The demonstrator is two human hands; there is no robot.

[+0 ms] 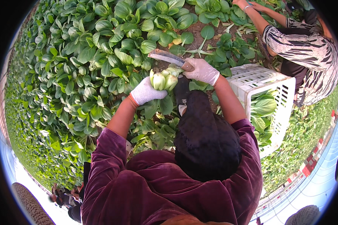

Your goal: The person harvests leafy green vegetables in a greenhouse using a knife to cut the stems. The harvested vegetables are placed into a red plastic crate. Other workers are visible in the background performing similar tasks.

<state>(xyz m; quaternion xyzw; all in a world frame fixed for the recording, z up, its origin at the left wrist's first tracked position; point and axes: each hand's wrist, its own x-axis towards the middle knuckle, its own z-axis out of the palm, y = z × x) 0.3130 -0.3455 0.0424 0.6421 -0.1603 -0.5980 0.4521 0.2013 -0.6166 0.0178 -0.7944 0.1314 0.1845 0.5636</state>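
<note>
My left hand [148, 91], in a white knit glove with an orange cuff, grips a bunch of bok choy [165, 79]. The pale stem bases face up, and the leaves hang below the hand. My right hand [202, 71], in a thin whitish glove, is closed round the wooden handle of a curved harvesting knife [169, 57]. Its blade points left, above the bunch, with brownish dirt on the metal. Whether the knife touches the stems I cannot tell. A black shoe [182, 91] shows just beneath, between my hands.
Dense bok choy plants [81, 62] cover the ground ahead and left. Cut leaves lie on bare soil [195, 32]. At right, a white plastic crate [249, 81] holds bok choy [263, 108]. Beyond it a co-worker in a patterned top [301, 50] reaches into the plants. Other people [69, 197] appear lower left.
</note>
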